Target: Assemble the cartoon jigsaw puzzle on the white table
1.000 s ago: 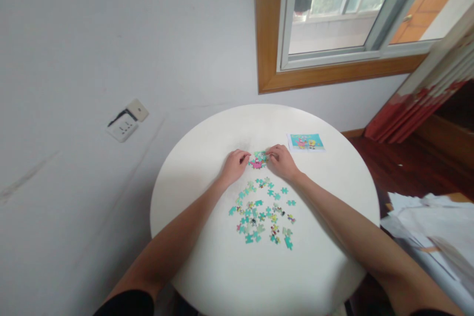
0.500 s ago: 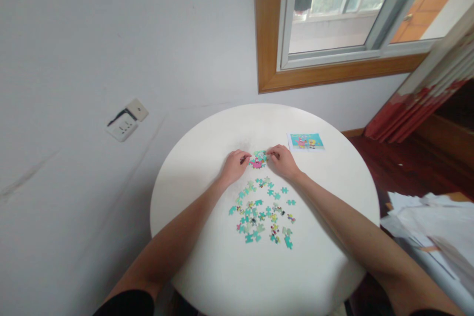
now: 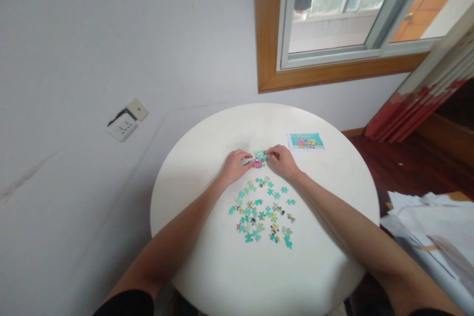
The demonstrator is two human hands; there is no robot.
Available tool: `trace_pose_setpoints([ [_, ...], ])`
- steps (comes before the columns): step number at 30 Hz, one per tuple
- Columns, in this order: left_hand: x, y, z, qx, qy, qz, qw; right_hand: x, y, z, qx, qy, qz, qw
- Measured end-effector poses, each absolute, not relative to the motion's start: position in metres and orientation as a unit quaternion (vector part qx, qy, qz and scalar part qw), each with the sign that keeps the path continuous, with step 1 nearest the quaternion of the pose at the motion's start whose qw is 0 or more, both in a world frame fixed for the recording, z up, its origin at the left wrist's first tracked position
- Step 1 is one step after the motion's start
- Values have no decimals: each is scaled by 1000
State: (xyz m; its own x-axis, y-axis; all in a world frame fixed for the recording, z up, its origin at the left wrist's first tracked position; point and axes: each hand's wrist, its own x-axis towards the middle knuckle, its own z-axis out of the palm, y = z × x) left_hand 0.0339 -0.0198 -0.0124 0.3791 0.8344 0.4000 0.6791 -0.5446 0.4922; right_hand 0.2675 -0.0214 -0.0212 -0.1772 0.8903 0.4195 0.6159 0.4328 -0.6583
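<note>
A small joined patch of jigsaw puzzle pieces (image 3: 259, 156), teal and green above and pink below, lies on the white round table (image 3: 207, 276) between my hands. At its left edge is my left hand (image 3: 236, 165), index finger and thumb apart, the thumb tip touching the lower pink part. My right hand (image 3: 283, 162) has its fingers curled, with the fingertips pinched on the patch's upper right edge; they cover that edge partly. Nearer to me, several loose jigsaw pieces (image 3: 262, 216) in teal, pale green, yellow and pink are scattered.
A printed reference picture (image 3: 306, 141) with a pink and a yellow cartoon figure lies at the table's back right. Papers and clear plastic (image 3: 433, 227) are heaped beside the table on the right. Behind stand a wall with a socket (image 3: 122, 126) and a window (image 3: 333, 19).
My left thumb has moved down and right, away from the index finger, onto the patch's lower left edge. My right hand has stayed almost still.
</note>
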Motion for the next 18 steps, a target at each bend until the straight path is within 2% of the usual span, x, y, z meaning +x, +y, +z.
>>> trace_pose_setpoints([
  [18, 35, -21, -9, 822, 464, 305, 130, 267, -22, -20, -502, -750, 171, 395],
])
